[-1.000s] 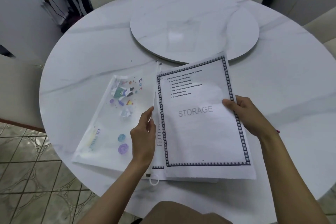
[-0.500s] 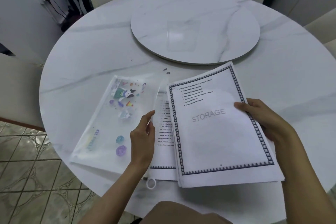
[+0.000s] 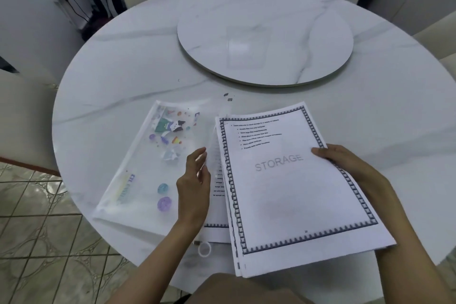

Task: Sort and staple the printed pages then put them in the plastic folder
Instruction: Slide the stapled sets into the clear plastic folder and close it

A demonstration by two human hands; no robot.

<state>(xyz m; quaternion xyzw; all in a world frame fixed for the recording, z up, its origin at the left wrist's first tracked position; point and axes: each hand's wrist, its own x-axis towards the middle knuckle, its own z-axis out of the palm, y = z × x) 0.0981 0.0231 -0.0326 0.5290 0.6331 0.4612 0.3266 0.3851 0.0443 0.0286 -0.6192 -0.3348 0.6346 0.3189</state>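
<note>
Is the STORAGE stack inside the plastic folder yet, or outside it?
Out. The right hand grips the STORAGE stack right of the plastic folder, its print uncovered.
</note>
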